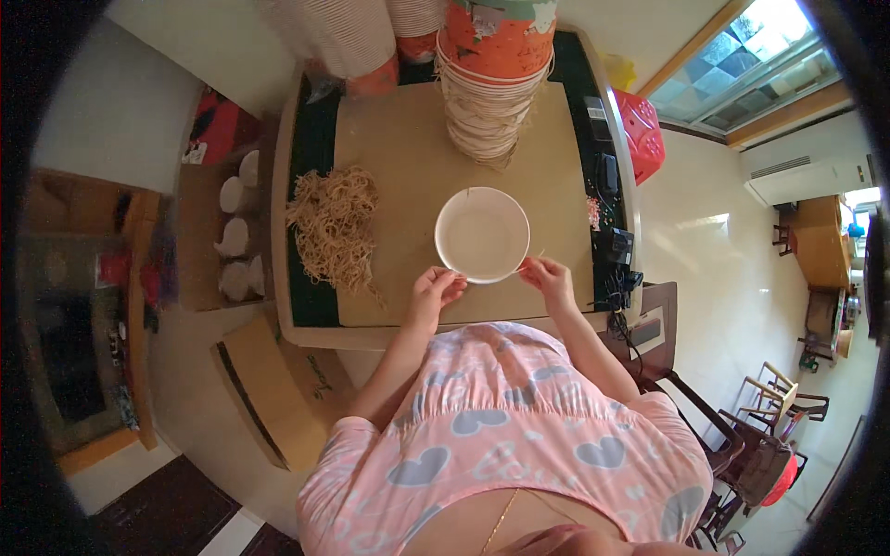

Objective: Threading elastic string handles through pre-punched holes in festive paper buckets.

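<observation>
A white paper tub (482, 234) sits near the middle of the brown board, its round mouth facing up. My left hand (439, 291) is closed in a pinch at the tub's near-left rim. At the near-right rim, my right hand (549, 280) pinches what looks like a thin tan string, with a short end showing above the fingers. A loose heap of tan strings (336, 227) lies on the left of the board. Beyond the tub, a tall stack of paper tubs (491, 102), orange and white with strings hanging round it, leans toward me.
More stacked tubs (348, 37) stand at the far left of the table. Small black devices and cables (619, 248) line the right edge, beside a red plastic stool (640, 134). Left of the table are a box with white tubs (235, 236) and a cardboard box (278, 389).
</observation>
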A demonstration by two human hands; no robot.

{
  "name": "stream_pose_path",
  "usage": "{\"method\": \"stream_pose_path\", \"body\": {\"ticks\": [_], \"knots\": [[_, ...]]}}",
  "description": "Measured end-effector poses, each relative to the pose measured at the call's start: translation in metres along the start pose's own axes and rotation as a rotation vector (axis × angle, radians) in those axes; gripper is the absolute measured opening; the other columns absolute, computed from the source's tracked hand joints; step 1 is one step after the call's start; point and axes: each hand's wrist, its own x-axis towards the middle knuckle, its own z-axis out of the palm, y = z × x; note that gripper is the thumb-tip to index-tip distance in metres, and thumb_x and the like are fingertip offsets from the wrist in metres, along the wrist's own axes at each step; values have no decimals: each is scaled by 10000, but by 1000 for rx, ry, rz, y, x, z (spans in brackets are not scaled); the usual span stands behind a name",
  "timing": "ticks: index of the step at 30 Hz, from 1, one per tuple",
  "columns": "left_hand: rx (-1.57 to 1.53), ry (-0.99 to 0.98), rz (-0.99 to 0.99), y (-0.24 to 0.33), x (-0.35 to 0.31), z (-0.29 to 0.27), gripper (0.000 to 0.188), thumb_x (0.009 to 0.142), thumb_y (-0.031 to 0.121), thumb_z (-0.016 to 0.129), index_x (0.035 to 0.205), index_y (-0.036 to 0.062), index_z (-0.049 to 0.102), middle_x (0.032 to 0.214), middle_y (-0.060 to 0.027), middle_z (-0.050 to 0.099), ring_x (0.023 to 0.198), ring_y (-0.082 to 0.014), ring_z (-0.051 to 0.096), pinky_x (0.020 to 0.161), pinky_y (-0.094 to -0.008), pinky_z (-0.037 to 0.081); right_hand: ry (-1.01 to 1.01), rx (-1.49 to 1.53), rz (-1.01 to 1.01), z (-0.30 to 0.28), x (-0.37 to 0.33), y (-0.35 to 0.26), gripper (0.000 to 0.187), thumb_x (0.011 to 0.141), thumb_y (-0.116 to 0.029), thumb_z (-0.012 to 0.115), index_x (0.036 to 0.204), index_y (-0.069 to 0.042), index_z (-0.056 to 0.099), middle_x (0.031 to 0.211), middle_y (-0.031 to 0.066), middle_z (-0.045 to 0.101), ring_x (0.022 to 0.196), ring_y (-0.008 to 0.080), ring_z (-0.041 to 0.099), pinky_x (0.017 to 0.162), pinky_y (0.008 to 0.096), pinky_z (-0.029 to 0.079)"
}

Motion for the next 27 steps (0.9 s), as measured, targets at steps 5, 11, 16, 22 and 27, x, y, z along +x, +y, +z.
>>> {"method": "stream_pose_path", "body": {"ticks": [5,11,16,22,27], "knots": [[137,29,42,-16,-2,3,96,886,136,539,852,47,551,810,-66,642,683,-94,596,634,-218,491,186,566,-3,6,24,-15,243,880,-8,493,1114,55,482,974,156,591,813,212,611,779,325,536],[302,13,91,-25,-3,1,122,881,133,549,825,25,548,703,-57,619,597,-91,563,529,-234,455,-8,780,16,-10,21,-24,299,865,-35,496,1148,-53,399,728,73,509,580,133,476,516,229,410],[823,10,565,-11,-6,9,155,881,160,559,825,15,549,572,-58,558,501,-108,525,454,-278,406,-606,333,161,23,-62,-88,179,870,-56,520,1035,-69,451,728,59,506,633,138,488,532,227,377],[1172,-272,926,43,1,68,259,740,148,647,957,32,564,971,-143,602,944,-312,552,814,-398,421,-1172,-265,-6,61,-102,-96,128,919,-42,466,1039,-41,421,883,65,621,764,106,563,652,239,465],[1671,-492,717,7,18,44,394,712,194,669,1073,70,571,1009,-140,611,962,-305,576,826,-402,440,-1181,-120,113,67,-113,-129,166,917,-37,475,1079,-22,440,960,111,645,814,132,598,708,259,488]]}}
